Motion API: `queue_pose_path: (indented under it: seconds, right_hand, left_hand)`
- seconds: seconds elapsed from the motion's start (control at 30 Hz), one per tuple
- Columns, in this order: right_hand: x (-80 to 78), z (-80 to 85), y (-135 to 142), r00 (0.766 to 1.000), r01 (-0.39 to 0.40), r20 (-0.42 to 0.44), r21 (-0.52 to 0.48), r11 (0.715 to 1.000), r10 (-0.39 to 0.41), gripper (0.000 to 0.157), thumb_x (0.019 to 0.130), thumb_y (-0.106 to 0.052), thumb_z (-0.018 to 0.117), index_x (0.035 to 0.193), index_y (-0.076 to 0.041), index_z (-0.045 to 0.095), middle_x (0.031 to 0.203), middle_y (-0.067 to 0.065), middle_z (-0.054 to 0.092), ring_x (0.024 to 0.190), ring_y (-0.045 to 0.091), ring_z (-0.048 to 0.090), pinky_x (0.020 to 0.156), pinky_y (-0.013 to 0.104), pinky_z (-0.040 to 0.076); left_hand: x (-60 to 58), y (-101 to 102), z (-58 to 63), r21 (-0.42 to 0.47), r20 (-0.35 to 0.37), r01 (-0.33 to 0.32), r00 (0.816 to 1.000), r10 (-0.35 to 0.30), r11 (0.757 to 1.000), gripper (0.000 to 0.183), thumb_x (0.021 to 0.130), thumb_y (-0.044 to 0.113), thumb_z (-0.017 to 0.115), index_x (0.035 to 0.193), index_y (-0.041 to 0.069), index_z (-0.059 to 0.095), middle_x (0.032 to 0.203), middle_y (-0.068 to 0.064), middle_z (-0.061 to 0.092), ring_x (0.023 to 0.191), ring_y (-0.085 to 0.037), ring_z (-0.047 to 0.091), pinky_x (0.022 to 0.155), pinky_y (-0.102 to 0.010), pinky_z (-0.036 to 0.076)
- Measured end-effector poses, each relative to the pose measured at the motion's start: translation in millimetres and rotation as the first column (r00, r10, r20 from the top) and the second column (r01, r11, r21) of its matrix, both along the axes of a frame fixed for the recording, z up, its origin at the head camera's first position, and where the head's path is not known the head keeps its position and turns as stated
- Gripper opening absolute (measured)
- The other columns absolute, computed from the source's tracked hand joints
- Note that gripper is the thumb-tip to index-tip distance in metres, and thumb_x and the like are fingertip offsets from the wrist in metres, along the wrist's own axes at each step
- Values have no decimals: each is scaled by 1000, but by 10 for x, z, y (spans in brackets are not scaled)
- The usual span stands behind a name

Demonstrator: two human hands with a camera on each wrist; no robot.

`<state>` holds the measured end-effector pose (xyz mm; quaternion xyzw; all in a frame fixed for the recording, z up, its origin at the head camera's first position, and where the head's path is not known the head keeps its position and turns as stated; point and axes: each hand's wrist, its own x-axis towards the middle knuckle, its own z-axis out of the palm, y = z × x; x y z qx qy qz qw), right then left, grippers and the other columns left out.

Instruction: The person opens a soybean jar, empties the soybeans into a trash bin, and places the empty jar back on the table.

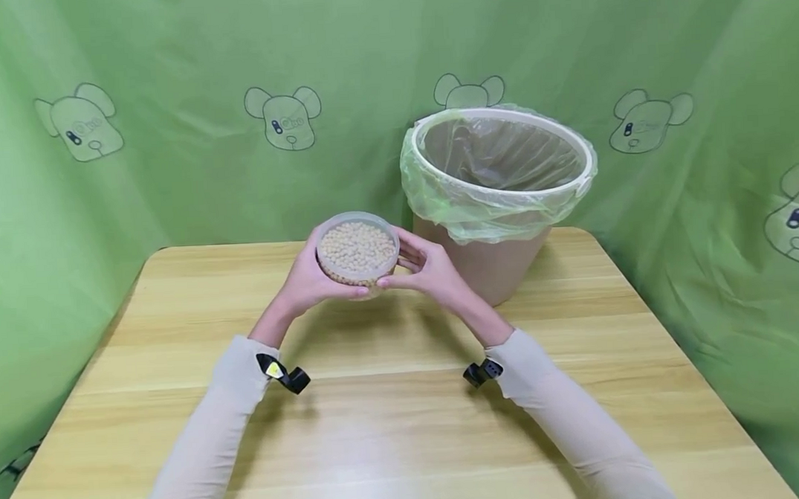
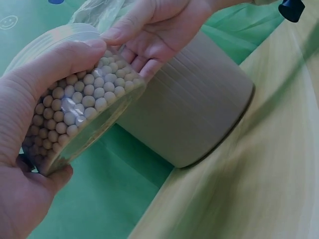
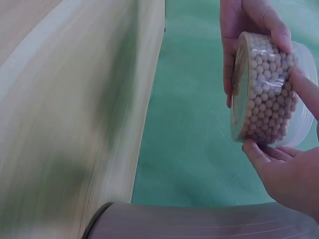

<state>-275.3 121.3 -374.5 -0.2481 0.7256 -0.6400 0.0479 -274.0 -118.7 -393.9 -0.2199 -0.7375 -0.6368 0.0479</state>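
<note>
A round clear plastic container [image 1: 357, 253] full of small beige balls is held up above the table, its translucent top facing the head view. My left hand [image 1: 310, 276] grips its left side, thumb along the front and fingers around the far side and underneath. On the opposite side my right hand [image 1: 430, 267] holds it between thumb and fingers. Both thumbs nearly meet at the front. In the left wrist view the balls [image 2: 89, 92] show through the container's side wall. The right wrist view shows the container [image 3: 264, 89] tilted between the two hands.
A large beige trash bin [image 1: 487, 268] stands at the back right of the wooden table [image 1: 380, 429], just behind my right hand. A pale green plastic bag [image 1: 478, 212] lines it, folded over the white rim. Green curtains [image 1: 364, 50] with bear drawings surround the table.
</note>
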Motion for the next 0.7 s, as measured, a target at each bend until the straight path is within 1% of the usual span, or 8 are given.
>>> queue_pose_path:
  seconds: [0.13,0.27,0.37,0.47,0.57,0.7]
  right_hand:
    - [-5,-14,-12,1000,10,-4,14,1000,-10,92,75,8,84,155,-7,41,158,13,46,144,30,47,121,34,40]
    - [-8,-25,-35,999,33,-34,26,999,-32,94,75,4,86,156,-9,40,158,10,47,146,24,45,123,33,36]
    - [-11,-28,-65,996,54,-67,33,998,-51,95,75,1,88,156,-10,40,156,8,49,146,20,44,125,31,34]
    - [-5,-12,-91,993,88,-78,51,995,-84,97,73,-3,90,155,-9,39,155,8,49,147,19,43,126,31,31]
    - [9,29,-105,988,142,-75,103,984,-135,103,70,-10,93,156,-8,36,155,10,48,145,20,44,126,34,32]
    - [6,78,-108,980,194,-83,189,963,-181,112,66,-20,96,157,-8,33,154,12,49,137,24,51,120,40,41]
  left_hand:
    - [-11,48,-41,11,-3,-29,1000,29,1000,122,55,2,99,156,19,33,152,-9,45,137,-28,48,119,-49,40]
    - [-29,93,-84,34,-4,-54,999,54,998,120,55,3,99,155,19,34,151,-7,46,137,-25,48,119,-48,40]
    - [-38,120,-90,35,-7,-74,997,75,997,120,55,5,99,155,19,34,151,-7,46,137,-24,48,119,-47,40]
    - [-42,146,-81,21,-9,-88,996,88,996,120,56,8,99,155,18,33,151,-8,46,137,-25,48,120,-47,40]
    - [-33,166,-62,9,9,-78,997,78,997,121,57,6,98,157,16,30,153,-11,44,139,-28,46,120,-47,39]
    - [2,181,-14,0,37,-47,998,47,999,122,57,0,95,158,11,27,155,-17,41,140,-34,45,121,-49,38]
